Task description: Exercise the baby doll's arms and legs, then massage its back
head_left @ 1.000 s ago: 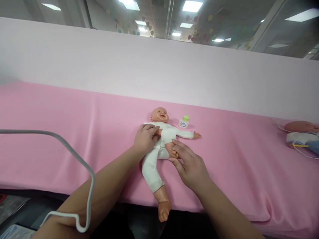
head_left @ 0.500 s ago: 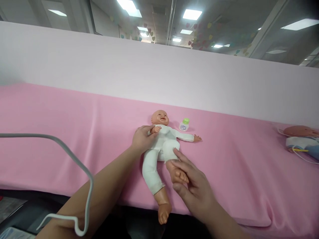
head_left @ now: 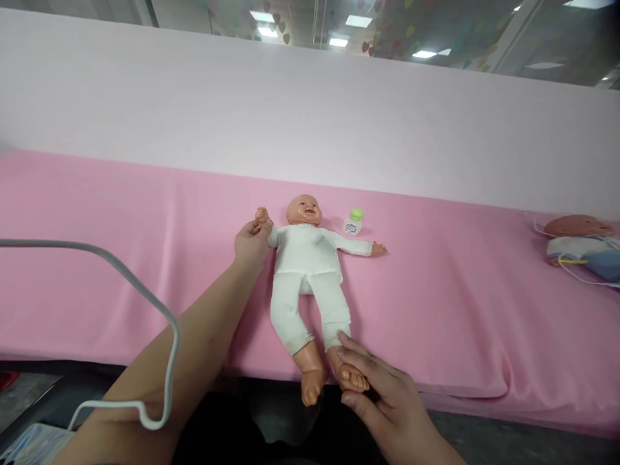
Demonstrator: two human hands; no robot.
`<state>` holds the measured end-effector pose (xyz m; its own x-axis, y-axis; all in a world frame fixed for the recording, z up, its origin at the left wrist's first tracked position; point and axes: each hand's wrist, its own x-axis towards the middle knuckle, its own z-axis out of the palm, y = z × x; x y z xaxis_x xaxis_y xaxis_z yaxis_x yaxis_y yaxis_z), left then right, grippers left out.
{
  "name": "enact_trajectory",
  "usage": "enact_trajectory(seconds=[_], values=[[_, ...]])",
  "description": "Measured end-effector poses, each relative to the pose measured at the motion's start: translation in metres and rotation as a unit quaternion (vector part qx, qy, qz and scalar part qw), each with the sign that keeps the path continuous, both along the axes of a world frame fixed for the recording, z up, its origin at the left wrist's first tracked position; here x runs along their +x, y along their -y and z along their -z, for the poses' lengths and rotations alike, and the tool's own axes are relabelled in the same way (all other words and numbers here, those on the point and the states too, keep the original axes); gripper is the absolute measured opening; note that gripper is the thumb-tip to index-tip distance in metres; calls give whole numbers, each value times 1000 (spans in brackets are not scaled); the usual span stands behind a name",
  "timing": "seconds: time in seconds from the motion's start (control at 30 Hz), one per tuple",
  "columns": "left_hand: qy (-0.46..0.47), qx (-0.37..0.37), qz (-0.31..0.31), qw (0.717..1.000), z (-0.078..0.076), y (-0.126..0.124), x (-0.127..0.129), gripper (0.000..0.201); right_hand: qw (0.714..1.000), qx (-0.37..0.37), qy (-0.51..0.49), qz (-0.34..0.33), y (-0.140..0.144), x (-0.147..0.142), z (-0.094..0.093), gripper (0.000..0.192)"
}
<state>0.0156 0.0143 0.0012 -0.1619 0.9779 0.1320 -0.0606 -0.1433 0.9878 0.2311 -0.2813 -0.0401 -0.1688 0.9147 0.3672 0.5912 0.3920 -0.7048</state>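
Baby doll (head_left: 305, 274) lying face up on the pink cloth (head_left: 121, 258), legs out straight toward the near edge; left hand (head_left: 250, 242) pinched shut on the doll's raised wrist, right hand (head_left: 382, 403) wrapped around its foot at the table edge. Limb-stretching step judged in hand; next move calls for a gentle, matched hold at both ends. Compared with half a second earlier: knee unbent, arm off the chest; small green-capped bottle (head_left: 353, 222) unmoved beside the head.
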Motion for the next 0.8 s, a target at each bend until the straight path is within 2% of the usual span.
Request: enact_trajectory(seconds=[0.13,0.3,0.47,0.57,0.67,0.8], values=[[-41,-8,-10,999,-1,2,-1,28,1000,10,9,17,-3,0,3,47],[-178,42,-7,983,-3,10,4,31,999,41,0,18,-7,-2,0,49],[-351,143,32,925,-4,20,15,32,996,76,-29,36,-26,-3,-21,45],[-422,172,58,888,0,23,19,35,995,77,-23,51,-50,-4,-33,44],[-476,191,69,855,4,24,19,36,995,72,-15,67,-76,-8,-36,42],[-494,203,72,842,4,26,20,36,997,52,-27,55,-98,-19,-33,43]])
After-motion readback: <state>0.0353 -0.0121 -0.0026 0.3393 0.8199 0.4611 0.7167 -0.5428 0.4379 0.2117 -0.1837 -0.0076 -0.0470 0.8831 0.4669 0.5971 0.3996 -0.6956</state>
